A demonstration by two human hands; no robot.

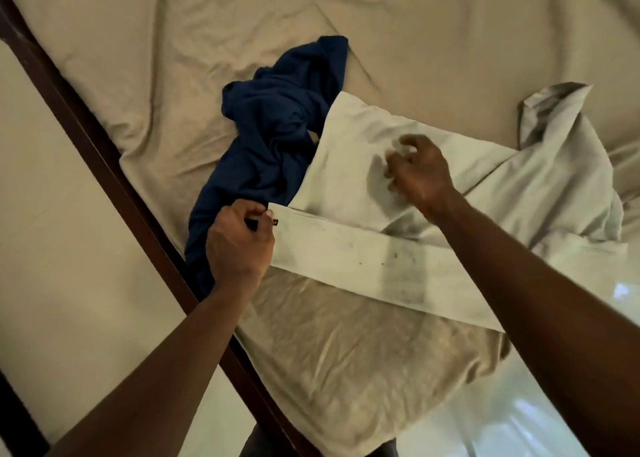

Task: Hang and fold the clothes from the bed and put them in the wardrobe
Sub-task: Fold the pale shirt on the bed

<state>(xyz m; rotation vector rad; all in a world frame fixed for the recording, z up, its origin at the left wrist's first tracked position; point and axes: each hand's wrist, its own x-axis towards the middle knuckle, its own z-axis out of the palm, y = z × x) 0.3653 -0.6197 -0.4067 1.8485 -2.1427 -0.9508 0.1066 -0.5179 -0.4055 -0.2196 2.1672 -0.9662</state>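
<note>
Well, the pale shirt (346, 145) lies spread near the bed's near corner, its long sleeve (363, 269) stretched toward the side edge, where the left hand (239, 242) pinches the cuff (282, 223) between thumb and curled fingers. The right hand (419, 172) sits over the shirt's body with fingers bent, too blurred to tell whether it grips cloth. A crumpled navy garment (277, 127) crowds the cuff end, partly under the shirt, on the rumpled beige sheet (173, 58) beside the dark wooden bed frame (104, 152).
</note>
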